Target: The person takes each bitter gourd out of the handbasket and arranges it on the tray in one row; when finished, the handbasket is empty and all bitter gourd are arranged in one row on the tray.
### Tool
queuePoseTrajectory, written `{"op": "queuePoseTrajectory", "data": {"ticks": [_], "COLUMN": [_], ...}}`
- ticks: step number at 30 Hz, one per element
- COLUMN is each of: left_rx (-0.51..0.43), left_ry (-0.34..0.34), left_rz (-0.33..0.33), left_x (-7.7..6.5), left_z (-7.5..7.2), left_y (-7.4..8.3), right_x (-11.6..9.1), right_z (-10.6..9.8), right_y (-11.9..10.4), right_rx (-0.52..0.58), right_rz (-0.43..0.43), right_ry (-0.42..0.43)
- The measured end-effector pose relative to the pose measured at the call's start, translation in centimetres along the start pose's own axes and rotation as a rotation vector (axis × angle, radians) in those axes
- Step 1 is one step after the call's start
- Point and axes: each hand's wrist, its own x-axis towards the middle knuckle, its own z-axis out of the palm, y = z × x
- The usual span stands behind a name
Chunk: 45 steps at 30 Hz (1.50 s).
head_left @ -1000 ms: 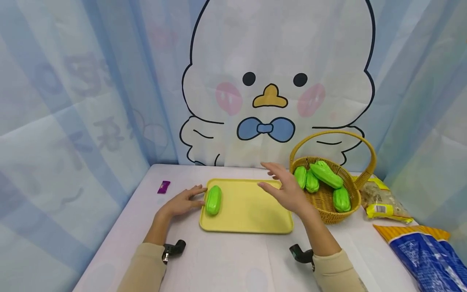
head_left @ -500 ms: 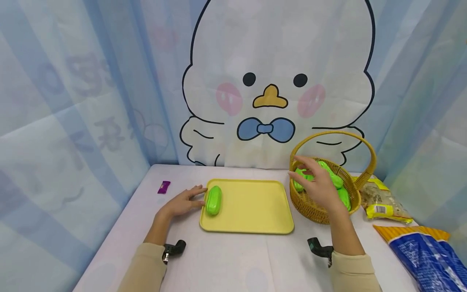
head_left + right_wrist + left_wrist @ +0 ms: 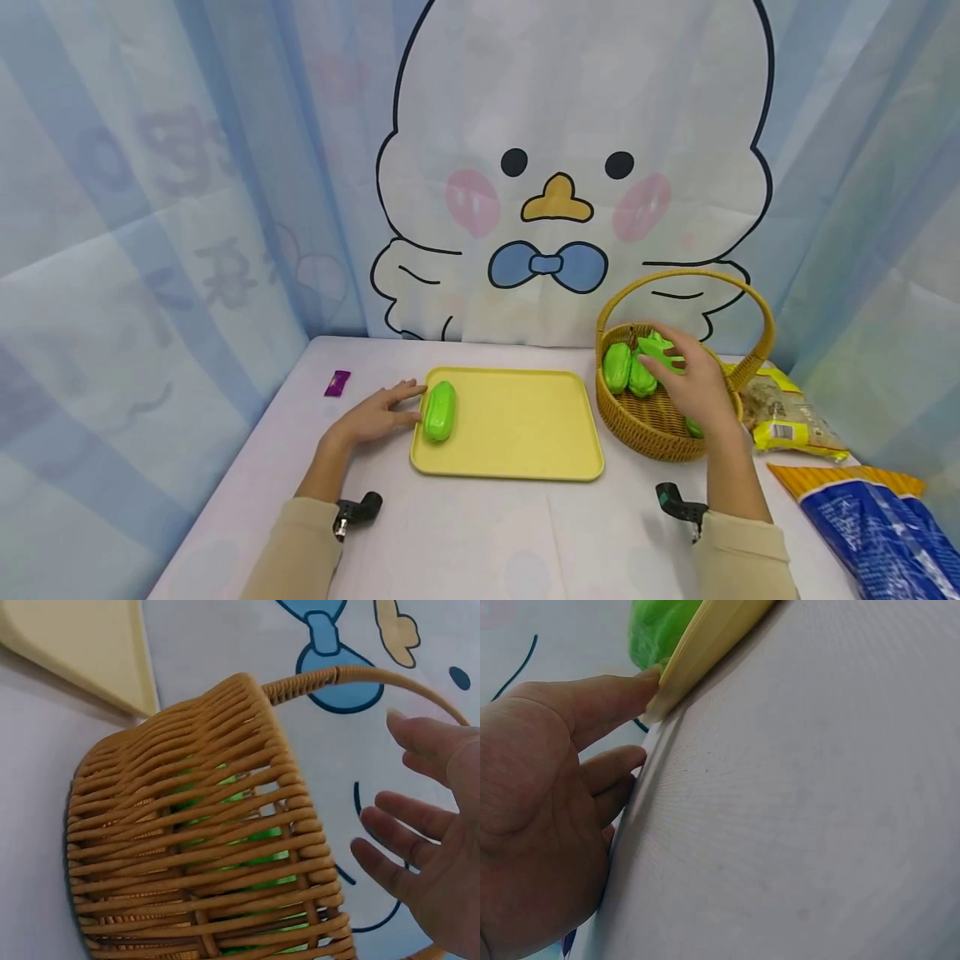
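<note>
My left hand rests at the left edge of a yellow tray, its fingers fairly straight and a fingertip on the rim in the left wrist view. On the tray's left end lies a shiny bright green oblong packet, close to those fingertips. My right hand hovers over a wicker basket, fingers apart and nothing between them. Inside are several similar green packets, some partly hidden by the hand. In the right wrist view, the hand is beside the basket's rim, and green shows through the weave.
The basket's tall handle arches above its opening. Right of it lie a clear-and-yellow bag and a blue and orange bag. A small purple wrapped sweet sits at the table's back left. A printed curtain hangs behind.
My right hand has moved right, from over the tray to above the basket's right part. My left hand, the tray and the packet on it have stayed in place.
</note>
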Motion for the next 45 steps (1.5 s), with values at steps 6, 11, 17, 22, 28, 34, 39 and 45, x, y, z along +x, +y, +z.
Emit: {"op": "queuePoseTrajectory", "data": {"ticks": [6, 11, 17, 22, 28, 34, 39, 45], "left_rx": [-0.001, 0.002, 0.004, -0.001, -0.002, -0.004, -0.001, 0.002], "left_ry": [0.000, 0.000, 0.000, 0.002, 0.005, 0.004, 0.001, -0.005], "left_rz": [0.011, 0.012, 0.005, 0.007, 0.009, 0.004, -0.002, -0.013], "left_x": [0.2, 0.3, 0.2, 0.2, 0.2, 0.2, 0.2, 0.3], "left_z": [0.1, 0.1, 0.1, 0.1, 0.1, 0.1, 0.0, 0.0], "left_y": [0.0, 0.0, 0.0, -0.1, 0.0, -0.1, -0.2, -0.2], "right_x": [0.3, 1.2, 2.7, 3.3, 4.0, 4.5, 4.6, 4.1], "right_z": [0.0, -0.2, -0.8, -1.2, -1.2, -0.9, -0.7, -0.7], "right_y": [1.7, 3.7, 5.8, 6.8, 7.5, 7.7, 8.1, 8.2], "right_rx": [-0.081, -0.146, -0.181, -0.169, -0.145, -0.101, -0.064, -0.032], "right_rz": [0.040, 0.069, 0.089, 0.106, 0.130, 0.166, 0.167, 0.172], "right_ry": [-0.021, -0.094, -0.208, -0.253, -0.284, -0.306, -0.291, -0.289]}}
